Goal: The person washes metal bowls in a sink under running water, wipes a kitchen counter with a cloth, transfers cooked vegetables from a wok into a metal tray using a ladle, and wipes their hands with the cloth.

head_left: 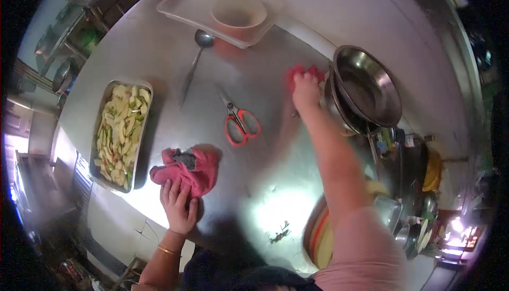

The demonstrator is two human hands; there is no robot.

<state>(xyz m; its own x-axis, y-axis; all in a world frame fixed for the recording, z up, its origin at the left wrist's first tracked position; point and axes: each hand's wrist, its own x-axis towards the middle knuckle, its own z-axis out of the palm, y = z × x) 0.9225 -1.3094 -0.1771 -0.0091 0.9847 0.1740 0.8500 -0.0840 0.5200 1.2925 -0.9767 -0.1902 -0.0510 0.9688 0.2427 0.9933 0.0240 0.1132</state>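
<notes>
My left hand [179,204] lies with its fingers stretched out on the near edge of a crumpled pink cloth [200,172] that has a grey patch. Farther off to the right, my right hand [306,92] is closed on a red cloth [295,73], pressed to the metal table [265,179] beside stacked metal bowls [368,84]. Between the hands lie scissors [242,124] with orange-red handles, blades pointing away. A metal ladle [201,41] rests beyond them. At the left, a rectangular metal tray [139,156] holds pale green sliced pieces.
A clear plastic tray or lid [183,6] at the back carries a round bowl [238,12]. Green scraps [280,232] lie near the front edge. Partly behind my right arm stands a round container with an orange band [316,232]. A wall [339,5] rises behind the table.
</notes>
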